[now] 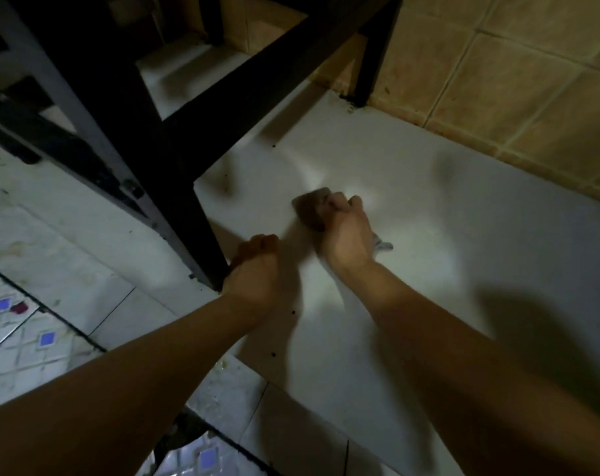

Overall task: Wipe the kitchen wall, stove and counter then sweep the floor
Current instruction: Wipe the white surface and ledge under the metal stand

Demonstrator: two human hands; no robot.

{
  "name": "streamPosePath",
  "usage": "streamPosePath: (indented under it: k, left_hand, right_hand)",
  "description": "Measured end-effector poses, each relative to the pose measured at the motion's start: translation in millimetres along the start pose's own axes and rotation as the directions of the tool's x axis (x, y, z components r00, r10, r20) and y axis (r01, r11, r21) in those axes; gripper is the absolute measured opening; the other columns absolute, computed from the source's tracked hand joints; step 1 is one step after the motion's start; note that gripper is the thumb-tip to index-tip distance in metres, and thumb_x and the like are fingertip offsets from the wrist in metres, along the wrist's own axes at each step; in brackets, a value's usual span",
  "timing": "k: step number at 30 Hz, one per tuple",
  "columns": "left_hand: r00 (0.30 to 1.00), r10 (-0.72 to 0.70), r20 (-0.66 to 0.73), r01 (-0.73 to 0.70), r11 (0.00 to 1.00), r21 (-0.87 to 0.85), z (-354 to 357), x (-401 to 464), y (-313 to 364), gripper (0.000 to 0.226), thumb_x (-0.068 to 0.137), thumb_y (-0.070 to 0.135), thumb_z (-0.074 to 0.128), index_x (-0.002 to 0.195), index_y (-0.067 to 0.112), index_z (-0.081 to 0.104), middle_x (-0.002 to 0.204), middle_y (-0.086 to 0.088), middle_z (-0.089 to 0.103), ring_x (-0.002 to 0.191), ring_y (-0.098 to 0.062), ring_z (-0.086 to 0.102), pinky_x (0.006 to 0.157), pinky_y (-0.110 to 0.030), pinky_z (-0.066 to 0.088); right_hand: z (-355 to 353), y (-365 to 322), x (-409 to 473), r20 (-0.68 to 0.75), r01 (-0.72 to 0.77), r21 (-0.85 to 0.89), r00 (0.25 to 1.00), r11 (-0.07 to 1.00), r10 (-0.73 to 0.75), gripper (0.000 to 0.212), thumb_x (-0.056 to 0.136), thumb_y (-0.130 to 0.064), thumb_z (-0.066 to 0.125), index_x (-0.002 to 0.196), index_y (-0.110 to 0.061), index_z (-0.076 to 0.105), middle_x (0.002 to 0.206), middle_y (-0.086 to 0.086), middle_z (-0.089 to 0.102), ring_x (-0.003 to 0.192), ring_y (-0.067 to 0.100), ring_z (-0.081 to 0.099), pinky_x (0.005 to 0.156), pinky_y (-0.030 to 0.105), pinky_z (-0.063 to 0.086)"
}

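2 bare hands work on the white counter [429,207]. Right hand [346,231], fingers curled tight around a brownish cloth [310,207], presses it onto the counter. Left hand [257,269] is closed around the black frame leg [205,242] at the counter's edge.

Two hands: left hand [257,269], right hand [346,231]. One cloth [312,209]. One counter [429,235]. One black frame [174,139].
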State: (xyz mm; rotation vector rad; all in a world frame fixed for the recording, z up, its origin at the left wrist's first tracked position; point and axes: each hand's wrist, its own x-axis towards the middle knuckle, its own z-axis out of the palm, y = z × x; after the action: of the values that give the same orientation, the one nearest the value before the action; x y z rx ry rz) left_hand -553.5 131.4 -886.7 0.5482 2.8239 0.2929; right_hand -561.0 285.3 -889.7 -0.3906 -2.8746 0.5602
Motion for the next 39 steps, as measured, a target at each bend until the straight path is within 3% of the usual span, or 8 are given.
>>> streamPosePath:
  k: [5, 12, 18, 20, 24, 31, 36, 39]
  left_hand:
    - [0.999, -0.001, -0.040, -0.003, 0.997, -0.081, 3, -20, 7, 0.041, 0.092, 0.009, 0.046, 0.132, 0.007, 0.040, 0.132, -0.011, 0.048, 0.118, -0.026, 0.049, 0.099, -0.032, 0.040]
    - [0.999, -0.043, -0.006, 0.042, 0.995, -0.086, 3, -46, 6, 0.052, 0.091, -0.002, 0.046, 0.139, 0.001, 0.027, 0.133, -0.016, 0.043, 0.120, -0.027, 0.044, 0.095, -0.029, 0.037]
    - [1.000, -0.012, 0.017, 0.014, 0.985, -0.170, 1, -71, -3, 0.044, 0.085, 0.014, 0.063, 0.125, 0.009, 0.043, 0.125, -0.011, 0.046, 0.110, -0.028, 0.048, 0.082, -0.034, 0.043]
    - [0.999, 0.002, 0.047, 0.003, 0.994, -0.109, 1, -73, -8, 0.044, 0.086, 0.008, 0.060, 0.125, 0.007, 0.041, 0.123, -0.012, 0.045, 0.108, -0.029, 0.049, 0.081, -0.034, 0.044]
    - [0.992, 0.123, 0.039, -0.125, 0.991, 0.053, 9, -73, -3, 0.047, 0.081, 0.010, 0.063, 0.124, 0.011, 0.044, 0.119, -0.009, 0.047, 0.105, -0.026, 0.052, 0.077, -0.035, 0.048]
    - [0.982, 0.167, 0.083, -0.170, 0.985, 0.026, 16, -84, 43, 0.057, 0.081, 0.011, 0.058, 0.134, 0.023, 0.040, 0.136, -0.003, 0.038, 0.122, -0.025, 0.039, 0.096, -0.038, 0.036]
    - [0.966, 0.239, 0.098, -0.243, 0.970, 0.030, 16, -90, 68, 0.059, 0.080, 0.008, 0.058, 0.135, 0.019, 0.040, 0.137, -0.004, 0.038, 0.122, -0.026, 0.039, 0.096, -0.037, 0.036]
    - [0.955, 0.276, 0.110, -0.282, 0.958, 0.046, 17, -93, 85, 0.058, 0.082, 0.011, 0.058, 0.136, 0.019, 0.038, 0.140, -0.003, 0.036, 0.124, -0.025, 0.038, 0.095, -0.035, 0.035]
  right_hand:
    - [-12, -4, -58, 0.131, 0.345, 0.002, 0.930, 0.939, -0.343, 0.047, 0.075, -0.001, 0.058, 0.118, -0.018, 0.065, 0.117, 0.007, 0.058, 0.102, 0.030, 0.046, 0.075, 0.035, 0.046]
    - [-25, 12, -73, 0.084, 0.003, -0.095, 0.996, 0.996, 0.006, 0.052, 0.083, -0.003, 0.043, 0.131, -0.019, 0.052, 0.131, 0.008, 0.042, 0.113, 0.032, 0.039, 0.089, 0.042, 0.042]
    - [-13, -14, -133, 0.234, 0.404, 0.052, 0.884, 0.913, -0.404, 0.050, 0.072, -0.005, 0.045, 0.115, -0.016, 0.066, 0.117, 0.010, 0.059, 0.094, 0.034, 0.051, 0.074, 0.039, 0.048]
    - [-20, 7, -128, 0.157, 0.331, 0.004, 0.932, 0.944, -0.327, 0.048, 0.075, -0.011, 0.043, 0.115, -0.017, 0.067, 0.115, 0.010, 0.060, 0.095, 0.036, 0.053, 0.079, 0.042, 0.050]
    - [-48, 63, -124, -0.006, -0.105, -0.080, 0.994, 0.991, 0.105, 0.046, 0.085, -0.005, 0.047, 0.129, -0.012, 0.055, 0.125, 0.013, 0.048, 0.110, 0.036, 0.044, 0.092, 0.048, 0.044]
    - [-52, 62, -180, 0.101, 0.228, -0.097, 0.971, 0.969, -0.219, 0.046, 0.074, -0.017, 0.042, 0.110, -0.016, 0.069, 0.106, 0.009, 0.063, 0.083, 0.029, 0.054, 0.068, 0.030, 0.048]
    - [-90, 125, -167, -0.059, -0.216, -0.206, 0.976, 0.955, 0.208, 0.051, 0.076, 0.001, 0.053, 0.125, -0.011, 0.059, 0.122, 0.016, 0.053, 0.105, 0.038, 0.048, 0.090, 0.040, 0.044]
    - [-95, 122, -184, -0.002, -0.205, -0.212, 0.978, 0.955, 0.210, 0.049, 0.073, -0.009, 0.045, 0.118, -0.009, 0.064, 0.113, 0.016, 0.056, 0.095, 0.038, 0.050, 0.084, 0.041, 0.048]
